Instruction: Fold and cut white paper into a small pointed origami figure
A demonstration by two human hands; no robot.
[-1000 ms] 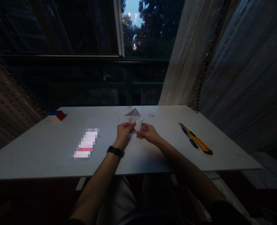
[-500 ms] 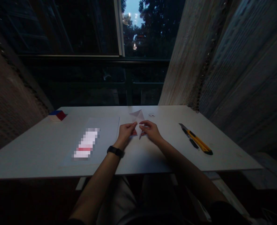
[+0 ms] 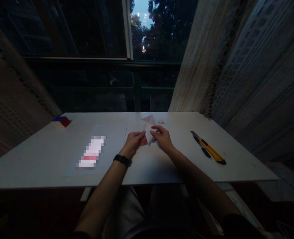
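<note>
Between my hands, just above the white table (image 3: 161,169), is a piece of folded white paper (image 3: 148,136) with a pointed lower tip and a triangular flap at its far end. My left hand (image 3: 134,141), with a dark band on the wrist, pinches its left edge between thumb and fingers. On the other side my right hand (image 3: 161,135) has its thumb and curled forefinger closed on the paper's right edge. Parts of the paper are covered by my fingers.
A yellow box cutter (image 3: 211,151) and a black pen-like tool (image 3: 203,148) lie at the right. To the left are a white sheet (image 3: 114,142), a blurred-out bright rectangle (image 3: 92,151) and a blue, red and white cube (image 3: 61,122). A small loop-shaped item (image 3: 161,122) lies behind my right hand.
The folded paper has shifted and turned slightly to the right. My right hand's fingers have moved a little up and away from my left hand, which stays nearly in place.
</note>
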